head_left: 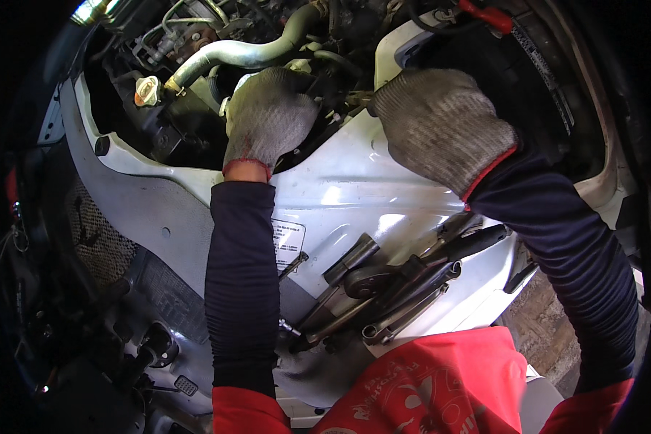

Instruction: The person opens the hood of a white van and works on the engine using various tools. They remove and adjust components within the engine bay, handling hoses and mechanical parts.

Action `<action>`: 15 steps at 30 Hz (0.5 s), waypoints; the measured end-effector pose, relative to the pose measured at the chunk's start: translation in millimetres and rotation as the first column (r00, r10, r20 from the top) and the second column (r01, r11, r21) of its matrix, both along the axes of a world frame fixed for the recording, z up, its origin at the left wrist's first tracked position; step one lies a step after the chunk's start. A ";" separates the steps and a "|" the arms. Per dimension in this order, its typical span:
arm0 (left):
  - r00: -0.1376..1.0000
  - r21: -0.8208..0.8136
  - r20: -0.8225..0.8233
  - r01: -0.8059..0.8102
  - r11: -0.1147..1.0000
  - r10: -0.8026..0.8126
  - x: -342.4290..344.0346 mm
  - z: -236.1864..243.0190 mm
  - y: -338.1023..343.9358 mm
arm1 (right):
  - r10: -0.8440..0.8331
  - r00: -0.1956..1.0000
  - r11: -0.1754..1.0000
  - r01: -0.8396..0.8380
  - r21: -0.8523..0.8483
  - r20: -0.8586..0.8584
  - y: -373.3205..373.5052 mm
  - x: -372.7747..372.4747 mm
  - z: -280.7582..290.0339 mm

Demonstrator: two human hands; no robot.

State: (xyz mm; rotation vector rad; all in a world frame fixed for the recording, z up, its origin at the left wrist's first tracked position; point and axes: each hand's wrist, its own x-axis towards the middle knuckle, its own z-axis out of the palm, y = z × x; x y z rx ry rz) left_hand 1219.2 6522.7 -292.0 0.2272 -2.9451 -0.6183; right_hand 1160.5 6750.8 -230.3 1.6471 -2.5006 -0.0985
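Observation:
My left hand (271,119), in a grey knit glove with a red cuff, reaches down into the engine bay beside a thick pale hose (246,54). Its fingers are hidden beneath the back of the glove. To its right, my right hand (441,123), in a matching glove, is curled closed at the edge of the white body panel (333,181). Whatever it grips is hidden; a small brownish metal part (358,99) shows beside its thumb side. A capped filler neck (147,91) stands left of my left hand.
Several hand tools lie on the white panel near me: a ratchet (372,281), a long dark socket (351,258) and a ring-ended wrench (405,316). A battery-like black box (499,87) with a red-covered cable (488,16) sits at the far right. Grey matting (152,217) lies left.

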 end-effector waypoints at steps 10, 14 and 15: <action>0.999 0.114 0.034 -0.018 0.993 0.014 9.7 13.6 16.5 | -0.166 0.977 0.981 0.150 0.124 0.131 57.3 29.1 82.7; 0.987 0.093 0.160 -0.017 0.995 0.002 12.5 20.6 15.7 | -0.292 0.859 0.950 0.209 0.233 0.420 78.8 32.6 66.2; 0.991 0.123 0.131 0.014 0.992 -0.030 12.9 21.6 15.7 | -0.353 0.822 0.921 0.220 0.322 0.447 79.5 30.7 62.2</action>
